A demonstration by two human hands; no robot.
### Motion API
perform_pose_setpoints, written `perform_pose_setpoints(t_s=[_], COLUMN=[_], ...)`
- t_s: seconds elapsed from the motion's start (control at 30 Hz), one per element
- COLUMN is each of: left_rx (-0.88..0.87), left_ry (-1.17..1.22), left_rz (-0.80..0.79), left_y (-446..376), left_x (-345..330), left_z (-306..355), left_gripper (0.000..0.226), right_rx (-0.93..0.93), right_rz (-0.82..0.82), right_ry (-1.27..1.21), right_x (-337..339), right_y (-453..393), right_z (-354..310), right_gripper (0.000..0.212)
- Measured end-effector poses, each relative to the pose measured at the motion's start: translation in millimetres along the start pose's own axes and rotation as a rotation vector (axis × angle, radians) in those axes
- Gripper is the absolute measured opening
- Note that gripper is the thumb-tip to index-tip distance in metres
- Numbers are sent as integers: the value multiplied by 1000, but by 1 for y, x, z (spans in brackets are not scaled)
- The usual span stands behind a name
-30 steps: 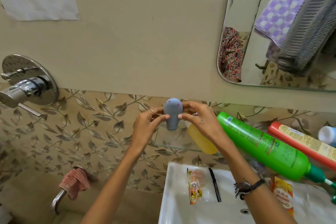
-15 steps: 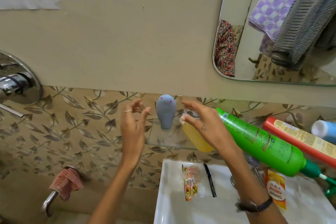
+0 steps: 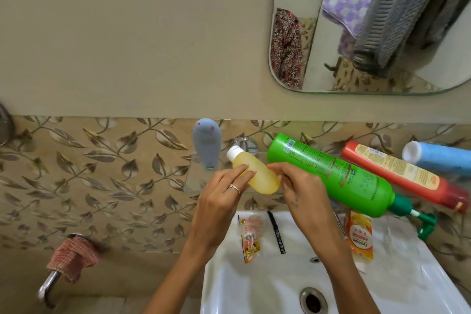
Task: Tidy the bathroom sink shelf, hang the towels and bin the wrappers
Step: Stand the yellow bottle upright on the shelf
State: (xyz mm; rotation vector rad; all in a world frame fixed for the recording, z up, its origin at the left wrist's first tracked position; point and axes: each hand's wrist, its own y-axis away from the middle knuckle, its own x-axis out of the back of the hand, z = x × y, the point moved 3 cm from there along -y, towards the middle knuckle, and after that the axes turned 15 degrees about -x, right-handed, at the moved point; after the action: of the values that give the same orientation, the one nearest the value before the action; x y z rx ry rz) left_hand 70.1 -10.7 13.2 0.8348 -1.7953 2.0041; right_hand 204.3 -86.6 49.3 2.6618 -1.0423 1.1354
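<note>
Both hands are leaving the grey tube at centre frame, left hand and right hand now pinching the light, slippery yellow bottle at mid-body.

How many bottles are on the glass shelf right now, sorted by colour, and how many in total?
Blue-grey bottle, standing upside down on its cap: 1
Yellow bottle, lying with both hands on it: 1
Green pump bottle, lying: 1
Red bottle, lying: 1
Light blue bottle, lying, partly cut off at the frame edge: 1
Total: 5
</note>
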Motion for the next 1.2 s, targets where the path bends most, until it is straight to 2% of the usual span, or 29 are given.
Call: perform_pose_setpoints(t_s=[0.07,0.17,0.27,0.4,0.5,0.57,0.73,0.87,1.0,1.1,1.2], left_rx=[-11,-14,35,169,386,507,503,441,465,532,569], left_ry=[3,9,53,270,484,652,892,916,883,744,520], left_rz=[-5,-33,9,211,318,376,487,532,526,484,382], left_y=[0,-1,-1,-13,-28,-41,-79,-95,-91,-81,-72], left_x=[-1,-4,-4,7,19,28,56,76,78,66,51], left_z=[-2,-2,-1,5,8,8,6,6,-3,-9,-13], left_gripper=[37,53,59,38,21,19,18,14,11,22,18], right_rx=[-14,-76,-127,-133,-96,-52,42,152,188,124,62], right_rz=[0,-13,-121,-201,-196,-204,-224,-209,-216,-228,-224], right_ry=[-101,-250,-475,-740,-816,-821,-858,-860,-823,-799,-756], right_x=[2,4,2,3,11,21,51,72,72,56,39], right_y=[2,5,5,3,-1,-6,-18,-19,-20,-26,-33], right_z=[1,3,2,-5,-17,-29,-62,-82,-82,-68,-52], right_gripper=[41,46,58,48,40,33,28,22,21,25,25])
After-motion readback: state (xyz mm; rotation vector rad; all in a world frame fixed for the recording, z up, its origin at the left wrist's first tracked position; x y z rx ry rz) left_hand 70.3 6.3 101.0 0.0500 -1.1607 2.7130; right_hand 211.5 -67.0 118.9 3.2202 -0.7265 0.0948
